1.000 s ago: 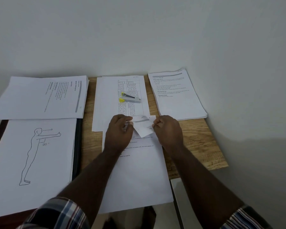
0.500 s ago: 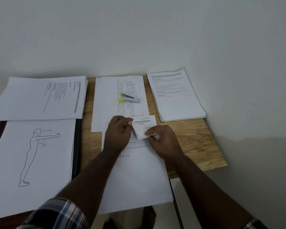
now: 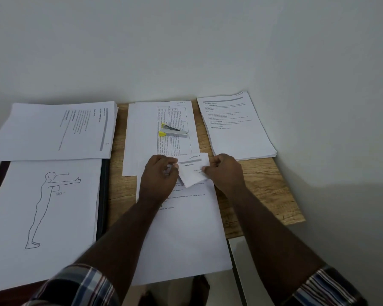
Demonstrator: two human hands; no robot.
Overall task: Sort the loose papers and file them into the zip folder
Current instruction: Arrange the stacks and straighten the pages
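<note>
Pale grey walls meet in a corner behind a small wooden desk (image 3: 272, 195), its light grain showing between the paper piles; I see four stacks and one sheet spread across it. At the far left lies a sideways stack of printed text (image 3: 53, 131); in front of it a sheet with a line drawing of a standing figure (image 3: 42, 217) rests on a dark folder (image 3: 104, 195), whose edge shows along its right side. At the far middle lies a stack with a printed table (image 3: 146, 133), and a yellow and silver stapler (image 3: 173, 132) sits on it; at the far right lies a neat stack headed by a grey bar (image 3: 234, 127). Nearest me, a long sheet with lines of text (image 3: 186, 235) hangs over the desk's front edge. Above its top end both hands hold a small folded paper (image 3: 192, 171), white with a grey bar and handwriting along its top. My left hand (image 3: 159, 177) curls its fingers and pinches the paper's left edge; my right hand (image 3: 224, 171) pinches the right edge, knuckles up. Plaid cuffs show at both forearms.
</note>
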